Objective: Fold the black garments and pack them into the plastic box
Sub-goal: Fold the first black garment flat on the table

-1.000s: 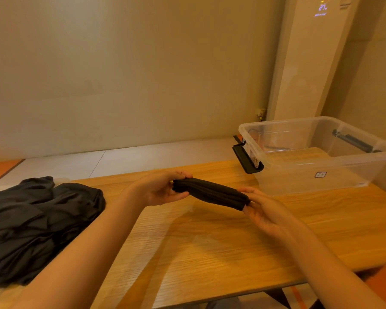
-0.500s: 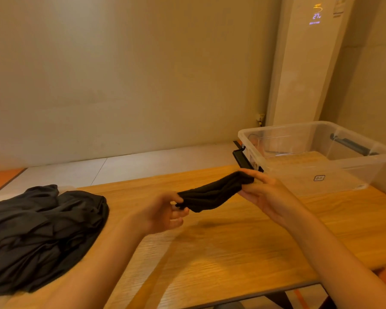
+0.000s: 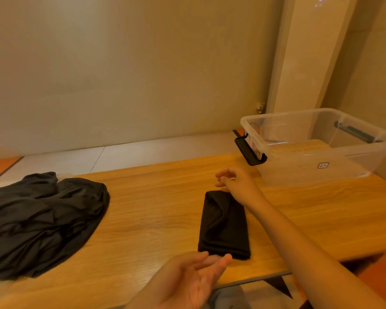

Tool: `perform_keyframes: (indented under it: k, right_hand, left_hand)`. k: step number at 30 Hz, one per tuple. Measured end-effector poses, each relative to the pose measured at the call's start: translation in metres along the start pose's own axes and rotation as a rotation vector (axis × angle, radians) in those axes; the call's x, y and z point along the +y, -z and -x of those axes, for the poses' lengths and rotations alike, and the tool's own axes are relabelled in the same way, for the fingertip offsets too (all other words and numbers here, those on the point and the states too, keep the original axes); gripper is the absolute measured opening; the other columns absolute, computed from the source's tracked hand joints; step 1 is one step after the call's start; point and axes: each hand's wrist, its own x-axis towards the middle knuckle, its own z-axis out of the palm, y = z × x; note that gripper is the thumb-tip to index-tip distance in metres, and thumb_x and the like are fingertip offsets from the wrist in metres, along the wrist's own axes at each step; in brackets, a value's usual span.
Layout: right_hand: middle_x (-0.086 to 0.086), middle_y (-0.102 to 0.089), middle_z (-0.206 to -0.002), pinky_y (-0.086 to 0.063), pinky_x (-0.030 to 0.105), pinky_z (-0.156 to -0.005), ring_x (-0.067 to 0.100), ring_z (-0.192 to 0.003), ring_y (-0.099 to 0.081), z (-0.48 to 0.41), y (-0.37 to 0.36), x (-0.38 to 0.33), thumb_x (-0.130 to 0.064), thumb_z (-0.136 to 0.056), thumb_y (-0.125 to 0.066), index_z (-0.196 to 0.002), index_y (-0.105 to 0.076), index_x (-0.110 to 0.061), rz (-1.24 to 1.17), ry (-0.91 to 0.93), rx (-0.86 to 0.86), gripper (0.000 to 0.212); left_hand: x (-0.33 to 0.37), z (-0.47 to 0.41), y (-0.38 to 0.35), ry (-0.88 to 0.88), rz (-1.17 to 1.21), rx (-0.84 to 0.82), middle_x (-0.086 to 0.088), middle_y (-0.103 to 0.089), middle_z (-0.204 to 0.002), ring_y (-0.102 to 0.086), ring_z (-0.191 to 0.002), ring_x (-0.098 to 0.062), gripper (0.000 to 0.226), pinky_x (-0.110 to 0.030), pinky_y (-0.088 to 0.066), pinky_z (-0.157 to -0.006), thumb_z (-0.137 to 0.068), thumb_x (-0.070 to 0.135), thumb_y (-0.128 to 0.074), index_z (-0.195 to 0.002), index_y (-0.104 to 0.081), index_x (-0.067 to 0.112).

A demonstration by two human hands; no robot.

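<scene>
A pale wall (image 3: 120, 63) was seen across the upper left and centre of the frame, with a strip of light floor tiles (image 3: 143, 150) below it. The lower half of the frame was taken up by a wooden table (image 3: 156, 215). A tall white unit (image 3: 310, 52) was seen standing in the upper right, behind the table.

A loose pile of black garments (image 3: 38, 219) was heaped on the table at the left edge of the frame, crumpled and unfolded. At the right of the frame a clear plastic box (image 3: 283, 114) was set on the table's far corner, lidless, with a black latch handle (image 3: 250, 152) hanging at its left end; the wood grain could be seen through its base.

A folded black garment (image 3: 224, 226) was laid flat on the table at lower centre, well apart from the pile and short of the box, its long side running away from the camera.

The right hand (image 3: 239, 184) was held at the garment's far end, its fingers loosely curled and a little apart, with nothing gripped. The left hand (image 3: 187, 279) was held palm up at the bottom centre, fingers straight and nearly together, their tips at the garment's near edge; whether the cloth was touched could not be told.
</scene>
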Motion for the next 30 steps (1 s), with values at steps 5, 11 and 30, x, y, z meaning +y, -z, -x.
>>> perform_keyframes:
  k: [5, 11, 30]
  right_hand:
    - [0.001, -0.064, -0.093, -0.056, 0.031, -0.081, 0.011, -0.083, -0.066, 0.011, 0.02, 0.011, -0.008, -0.098, -0.047, -0.09, -0.06, -0.023, 0.054, 0.031, 0.053, 0.021]
    - [0.005, -0.066, -0.1, -0.055, 0.032, -0.088, 0.016, -0.097, -0.067, 0.028, 0.009, 0.018, -0.003, -0.099, -0.043, -0.104, -0.057, -0.02, -0.115, -0.008, -0.158, 0.023]
    - [-0.007, 0.0, -0.161, 0.006, 0.034, -0.117, 0.011, -0.147, 0.011, 0.029, -0.009, 0.034, -0.036, -0.105, -0.024, -0.153, -0.01, -0.028, 0.83, 0.222, -0.132, 0.051]
  left_hand:
    - [-0.004, -0.002, -0.026, -0.2, -0.688, 0.208, -0.022, -0.069, -0.095, -0.069, -0.07, -0.028, 0.034, -0.03, -0.057, -0.057, -0.08, 0.01, -0.071, -0.11, -0.065, -0.005]
    - [0.015, -0.035, -0.046, -0.751, -2.009, 0.225, 0.012, -0.064, -0.112, -0.054, -0.105, 0.003, 0.022, -0.014, -0.041, -0.091, -0.096, 0.017, -0.051, -0.112, -0.064, 0.024]
    - [0.009, -0.038, 0.017, -0.614, -2.46, 0.643, 0.007, 0.021, -0.158, 0.013, -0.146, -0.009, 0.078, -0.029, -0.002, -0.119, -0.093, 0.064, -0.034, -0.149, 0.015, 0.038]
